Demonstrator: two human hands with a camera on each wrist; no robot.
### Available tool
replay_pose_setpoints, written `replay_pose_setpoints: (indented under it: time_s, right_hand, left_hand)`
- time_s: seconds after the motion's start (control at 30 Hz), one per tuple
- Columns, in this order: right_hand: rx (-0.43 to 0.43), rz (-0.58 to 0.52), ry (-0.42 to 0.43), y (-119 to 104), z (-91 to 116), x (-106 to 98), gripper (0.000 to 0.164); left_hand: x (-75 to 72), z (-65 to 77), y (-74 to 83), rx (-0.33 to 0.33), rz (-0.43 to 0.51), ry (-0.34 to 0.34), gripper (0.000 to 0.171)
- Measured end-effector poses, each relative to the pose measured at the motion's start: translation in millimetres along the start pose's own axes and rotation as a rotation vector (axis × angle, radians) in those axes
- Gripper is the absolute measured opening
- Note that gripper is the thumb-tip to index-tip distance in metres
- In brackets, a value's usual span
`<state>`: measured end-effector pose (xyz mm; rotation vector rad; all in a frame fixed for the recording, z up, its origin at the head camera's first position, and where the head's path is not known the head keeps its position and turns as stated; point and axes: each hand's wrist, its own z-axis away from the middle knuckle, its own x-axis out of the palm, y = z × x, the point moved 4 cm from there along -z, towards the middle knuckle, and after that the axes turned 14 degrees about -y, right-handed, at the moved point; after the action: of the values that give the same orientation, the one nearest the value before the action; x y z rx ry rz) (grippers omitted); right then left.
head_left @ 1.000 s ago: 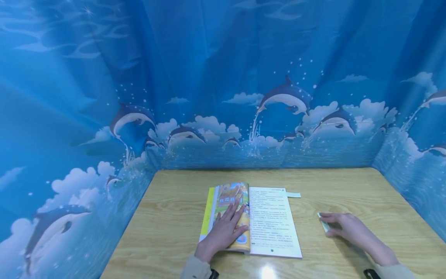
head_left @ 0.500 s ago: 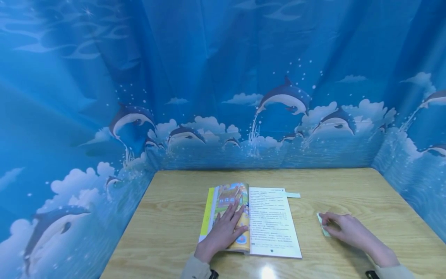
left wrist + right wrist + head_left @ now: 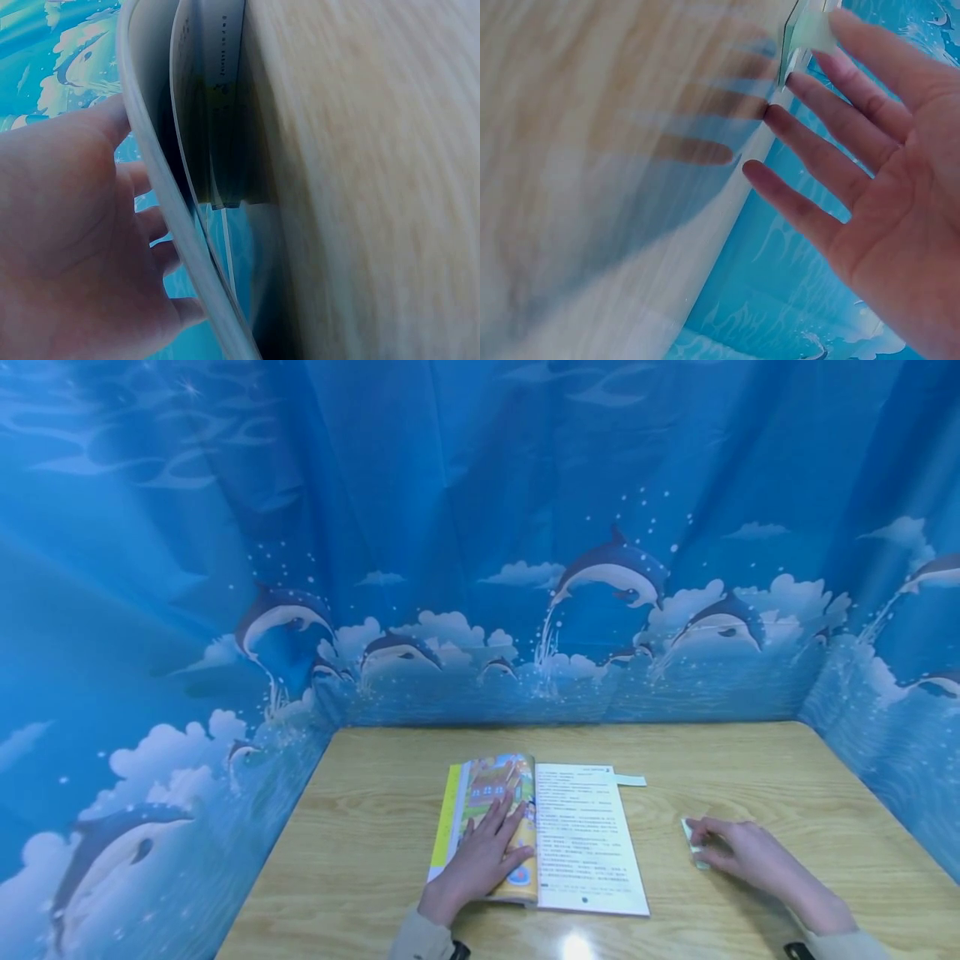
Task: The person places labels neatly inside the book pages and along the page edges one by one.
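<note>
An open book lies on the table, with a colourful illustrated page on the left and printed text on the right. My left hand rests on the illustrated page with its fingers spread. In the left wrist view the palm shows beside the curved page edges. Right of the book, a small pale green pad of sticky notes lies on the table. My right hand pinches at its near side with thumb and forefinger. A pale green sheet stands bent up at the thumb tip in the right wrist view; the other fingers are extended.
A pale green strip sticks out past the right page's upper edge. The wood-grain table ends at a blue dolphin-print curtain behind and at the sides.
The right thumb and forefinger have drawn closer together over the sticky notes, and the pad has shifted slightly under them. The left hand and the book have stayed in place.
</note>
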<state>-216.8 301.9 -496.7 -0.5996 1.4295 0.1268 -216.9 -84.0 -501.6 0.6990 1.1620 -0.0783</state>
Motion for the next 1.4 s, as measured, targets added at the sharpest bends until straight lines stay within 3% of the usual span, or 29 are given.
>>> replay_pose_setpoints:
  time_s: [0.17, 0.27, 0.5, 0.73, 1.0, 1.13, 1.4]
  right_hand:
    - [-0.030, 0.016, -0.011, 2.1, 3.2, 1.5, 0.050]
    - [-0.046, 0.028, -0.016, 3.9, 2.9, 2.1, 0.057]
    - [-0.051, 0.030, -0.026, 2.9, 0.2, 0.0, 0.044]
    - [-0.010, -0.012, -0.082, 2.6, -1.0, -0.6, 0.053]
    - [-0.037, 0.044, 0.002, 0.7, 1.1, -1.1, 0.030]
    - [-0.042, 0.036, 0.038, -2.3, 2.3, -1.5, 0.040]
    - [-0.056, 0.030, -0.006, -2.6, -1.0, 2.1, 0.053]
  left_hand:
    - [-0.4, 0.3, -0.2, -0.006, 0.002, 0.003, 0.069]
    - [-1.0, 0.6, -0.1, -0.006, 0.006, 0.004, 0.069]
    - [0.8, -0.3, -0.8, -0.008, 0.004, 0.002, 0.069]
    - [2.1, -0.2, -0.8, -0.017, -0.002, -0.006, 0.070]
    - [0.7, 0.2, 0.1, -0.008, 0.003, -0.006, 0.069]
    - [-0.1, 0.2, 0.2, -0.010, 0.002, -0.006, 0.069]
    - [0.1, 0.2, 0.4, -0.004, -0.006, -0.002, 0.069]
